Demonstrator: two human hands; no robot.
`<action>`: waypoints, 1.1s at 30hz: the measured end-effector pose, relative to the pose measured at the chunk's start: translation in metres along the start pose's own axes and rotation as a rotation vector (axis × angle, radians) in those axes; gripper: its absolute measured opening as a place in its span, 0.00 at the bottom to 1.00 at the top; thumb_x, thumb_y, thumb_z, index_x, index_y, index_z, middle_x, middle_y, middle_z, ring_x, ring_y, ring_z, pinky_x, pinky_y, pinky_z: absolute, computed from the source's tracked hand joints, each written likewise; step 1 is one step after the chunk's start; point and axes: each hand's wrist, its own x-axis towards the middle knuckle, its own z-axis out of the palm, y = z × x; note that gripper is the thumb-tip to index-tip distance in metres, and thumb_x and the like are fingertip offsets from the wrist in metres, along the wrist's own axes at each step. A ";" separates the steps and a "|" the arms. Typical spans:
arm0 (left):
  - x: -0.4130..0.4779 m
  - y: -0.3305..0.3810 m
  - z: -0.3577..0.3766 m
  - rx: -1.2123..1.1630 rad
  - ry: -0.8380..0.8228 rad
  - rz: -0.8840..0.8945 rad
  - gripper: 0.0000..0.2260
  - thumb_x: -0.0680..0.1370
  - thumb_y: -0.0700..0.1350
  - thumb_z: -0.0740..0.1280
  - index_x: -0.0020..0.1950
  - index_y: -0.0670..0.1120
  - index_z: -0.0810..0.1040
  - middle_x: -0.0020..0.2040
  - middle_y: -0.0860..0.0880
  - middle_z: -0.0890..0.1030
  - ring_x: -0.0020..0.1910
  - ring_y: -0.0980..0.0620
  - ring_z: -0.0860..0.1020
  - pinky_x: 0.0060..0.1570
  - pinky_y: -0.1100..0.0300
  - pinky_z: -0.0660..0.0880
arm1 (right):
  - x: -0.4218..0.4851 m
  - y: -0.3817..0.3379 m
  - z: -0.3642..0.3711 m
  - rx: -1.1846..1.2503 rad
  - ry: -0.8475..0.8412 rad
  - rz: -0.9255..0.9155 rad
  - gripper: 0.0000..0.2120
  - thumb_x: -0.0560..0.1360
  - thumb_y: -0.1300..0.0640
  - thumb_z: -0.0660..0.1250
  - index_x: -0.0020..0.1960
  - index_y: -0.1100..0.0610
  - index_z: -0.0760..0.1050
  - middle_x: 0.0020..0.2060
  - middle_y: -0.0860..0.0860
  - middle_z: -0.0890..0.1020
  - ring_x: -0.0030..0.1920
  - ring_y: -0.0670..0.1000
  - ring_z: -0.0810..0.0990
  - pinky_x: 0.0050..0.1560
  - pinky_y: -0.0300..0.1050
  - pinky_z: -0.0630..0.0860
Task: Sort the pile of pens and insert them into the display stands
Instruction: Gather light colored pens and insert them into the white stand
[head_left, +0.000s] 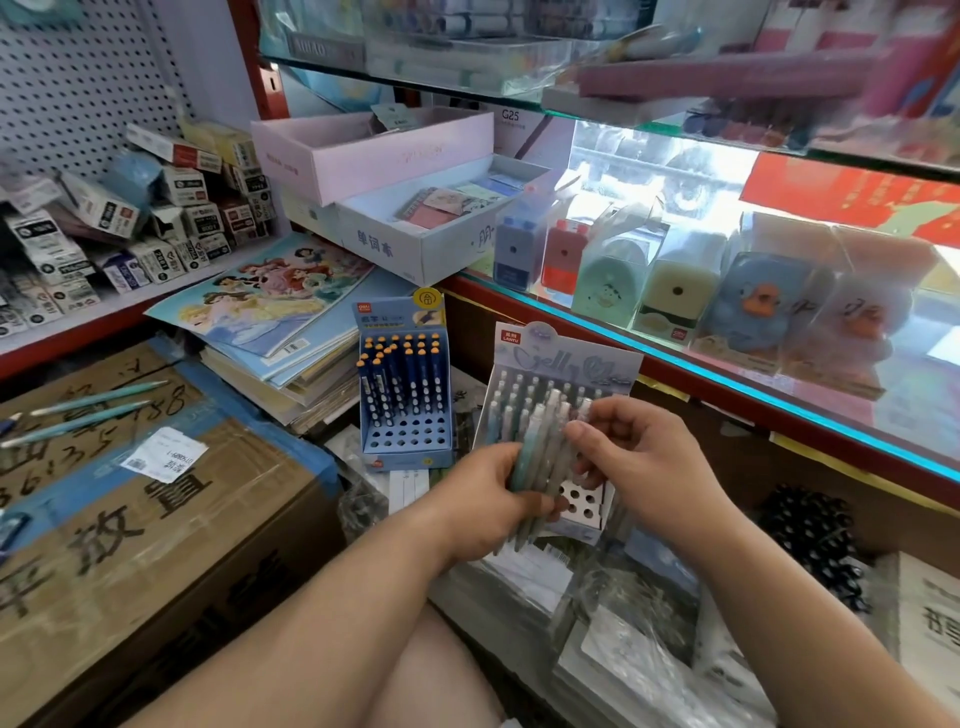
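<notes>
Head view:
- Left hand (480, 499): fingers curled round a bundle of pastel pens (543, 452), gripping it near its lower half; the pens stand roughly upright, tips down.
- Right hand (641, 457): just beside the left, its thumb and fingers pinching the upper part of the same bundle; which single pen it holds cannot be told.
- Pale display stand (566, 358): directly behind both hands, its back rows filled with matching pens, and open holes showing below the right hand.
- Blue display stand (402, 447): beyond the left hand, holding dark blue pens (410, 379) with orange caps; its front rows are bare holes.
- Loose teal pens (88, 410): well off to the left of the left hand, lying on a cardboard box (156, 530).
- Boxed pencil sharpeners (670, 291): beyond the right hand, on a lit glass shelf.
</notes>
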 end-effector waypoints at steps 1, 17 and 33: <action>0.001 -0.001 -0.002 0.024 0.042 0.000 0.11 0.79 0.35 0.69 0.59 0.48 0.80 0.53 0.48 0.86 0.53 0.52 0.85 0.57 0.55 0.81 | 0.000 0.001 -0.001 0.005 0.027 0.002 0.03 0.78 0.58 0.70 0.52 0.55 0.81 0.41 0.53 0.85 0.40 0.51 0.85 0.43 0.46 0.84; 0.004 -0.004 -0.008 0.026 0.194 -0.051 0.10 0.80 0.38 0.69 0.60 0.47 0.76 0.52 0.44 0.84 0.50 0.51 0.85 0.56 0.48 0.82 | 0.012 0.051 -0.020 -0.504 0.262 -0.002 0.06 0.82 0.54 0.66 0.57 0.48 0.78 0.48 0.44 0.81 0.47 0.42 0.78 0.41 0.37 0.73; 0.005 -0.002 -0.007 -0.025 0.169 -0.065 0.10 0.80 0.36 0.68 0.61 0.45 0.76 0.53 0.43 0.85 0.49 0.51 0.86 0.54 0.53 0.82 | 0.016 0.064 -0.013 -0.551 0.291 0.063 0.06 0.79 0.55 0.70 0.56 0.50 0.78 0.47 0.45 0.81 0.48 0.45 0.79 0.50 0.46 0.80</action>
